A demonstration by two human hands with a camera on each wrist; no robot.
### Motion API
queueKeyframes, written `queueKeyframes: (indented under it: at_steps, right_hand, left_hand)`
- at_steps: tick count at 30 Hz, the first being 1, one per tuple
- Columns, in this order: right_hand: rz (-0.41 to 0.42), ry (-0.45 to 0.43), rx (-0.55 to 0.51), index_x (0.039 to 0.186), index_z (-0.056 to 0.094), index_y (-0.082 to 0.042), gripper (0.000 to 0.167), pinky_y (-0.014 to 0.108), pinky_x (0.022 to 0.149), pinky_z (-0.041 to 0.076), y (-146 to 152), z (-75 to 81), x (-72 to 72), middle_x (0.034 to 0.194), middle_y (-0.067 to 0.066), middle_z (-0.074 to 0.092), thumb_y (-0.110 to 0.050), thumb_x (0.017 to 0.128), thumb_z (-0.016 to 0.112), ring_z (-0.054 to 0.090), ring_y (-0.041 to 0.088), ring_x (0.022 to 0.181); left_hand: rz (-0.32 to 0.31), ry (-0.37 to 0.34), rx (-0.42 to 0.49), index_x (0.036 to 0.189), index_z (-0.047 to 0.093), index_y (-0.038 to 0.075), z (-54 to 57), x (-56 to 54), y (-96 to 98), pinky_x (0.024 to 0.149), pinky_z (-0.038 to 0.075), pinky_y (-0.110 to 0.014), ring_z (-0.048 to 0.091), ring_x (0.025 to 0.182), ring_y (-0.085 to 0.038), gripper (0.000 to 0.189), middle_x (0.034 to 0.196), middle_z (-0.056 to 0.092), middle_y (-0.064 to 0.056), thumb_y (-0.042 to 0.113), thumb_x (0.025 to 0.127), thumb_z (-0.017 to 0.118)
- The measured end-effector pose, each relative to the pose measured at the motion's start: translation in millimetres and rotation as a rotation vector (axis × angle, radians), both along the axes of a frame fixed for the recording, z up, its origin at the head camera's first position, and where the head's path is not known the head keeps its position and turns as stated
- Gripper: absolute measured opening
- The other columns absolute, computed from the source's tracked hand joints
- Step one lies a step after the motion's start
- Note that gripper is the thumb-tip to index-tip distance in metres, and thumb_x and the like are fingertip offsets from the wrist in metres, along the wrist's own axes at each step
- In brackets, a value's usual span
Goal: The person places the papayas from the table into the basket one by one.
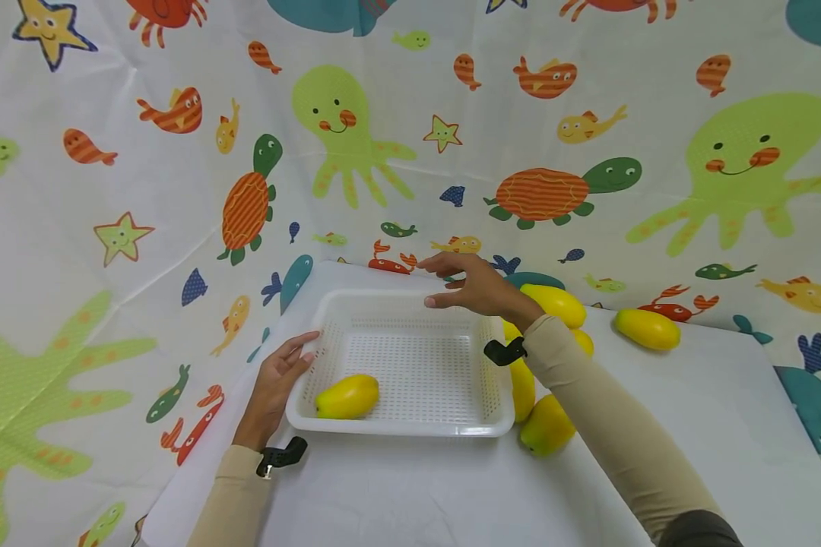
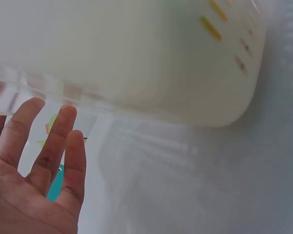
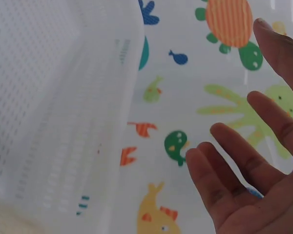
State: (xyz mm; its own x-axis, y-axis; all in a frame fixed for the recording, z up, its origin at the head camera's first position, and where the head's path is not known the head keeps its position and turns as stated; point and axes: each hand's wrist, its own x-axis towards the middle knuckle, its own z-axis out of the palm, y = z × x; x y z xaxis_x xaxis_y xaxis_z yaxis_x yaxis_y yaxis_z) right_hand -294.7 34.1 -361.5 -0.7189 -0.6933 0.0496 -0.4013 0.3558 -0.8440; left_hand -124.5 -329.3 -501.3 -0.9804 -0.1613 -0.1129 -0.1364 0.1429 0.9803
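A white perforated plastic basket (image 1: 417, 429) stands on the white table, with one yellow mango-like fruit (image 1: 347, 396) in its near left corner. My left hand (image 1: 278, 384) is at the basket's left side, its fingertips against the wall and rim. In the left wrist view the left hand's fingers (image 2: 53, 151) are spread and fairly straight beside the basket wall (image 2: 136, 73). Above the basket's far right rim hovers my right hand (image 1: 475, 285). It holds nothing; the right wrist view shows its fingers (image 3: 239, 156) apart and loosely bent beside the basket (image 3: 88, 122).
Several more yellow fruits (image 1: 554, 304) lie against the basket's right side, partly hidden by the right arm. One sits nearer the front (image 1: 546, 427), and another fruit (image 1: 646, 329) lies apart farther right. A sea-animal printed cloth (image 1: 397, 91) hangs behind the table (image 1: 711, 395).
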Motion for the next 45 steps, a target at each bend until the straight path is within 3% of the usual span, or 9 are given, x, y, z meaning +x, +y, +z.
queueKeyframes:
  at_steps: [10, 13, 27, 45]
  right_hand:
    - [-0.138, 0.009, -0.07, 0.15, 0.059, -0.014, 0.062, 0.058, 0.123, 0.043, 39.7, -6.2, -20.9, 0.156, 0.012, 0.058, -0.025, 0.094, 0.084, 0.052, 0.037, 0.143]
    - [-0.173, 0.003, -0.068, 0.15, 0.06, -0.017, 0.061, 0.057, 0.124, 0.042, 51.4, -9.3, -24.9, 0.155, 0.011, 0.058, -0.028, 0.094, 0.084, 0.052, 0.036, 0.143]
    - [-0.31, -0.016, 0.004, 0.15, 0.058, -0.015, 0.06, 0.056, 0.127, 0.037, 96.1, -30.1, -42.2, 0.156, 0.012, 0.057, -0.032, 0.097, 0.08, 0.049, 0.038, 0.146]
    - [-0.432, -0.077, 0.133, 0.152, 0.056, -0.014, 0.065, 0.059, 0.131, 0.03, 133.3, -58.2, -48.2, 0.16, 0.012, 0.054, -0.038, 0.097, 0.079, 0.045, 0.036, 0.151]
  left_hand:
    - [0.003, -0.011, 0.005, 0.158, 0.05, 0.031, 1.1, 1.2, 0.9, 0.104, 0.057, -0.036, 0.057, 0.145, -0.03, 0.056, 0.169, 0.044, 0.007, 0.045, 0.106, 0.064]
    - [0.003, -0.016, 0.006, 0.158, 0.05, 0.031, 1.6, 1.5, 0.7, 0.104, 0.057, -0.036, 0.057, 0.145, -0.03, 0.056, 0.168, 0.045, 0.008, 0.045, 0.106, 0.064]
    - [-0.003, -0.004, 0.012, 0.159, 0.048, 0.029, 0.3, 0.1, -1.6, 0.103, 0.058, -0.034, 0.057, 0.145, -0.032, 0.057, 0.17, 0.042, 0.005, 0.044, 0.106, 0.064]
    - [0.005, -0.024, 0.029, 0.158, 0.049, 0.031, 1.4, 0.1, -1.4, 0.105, 0.057, -0.034, 0.056, 0.147, -0.03, 0.056, 0.17, 0.042, 0.008, 0.044, 0.106, 0.063]
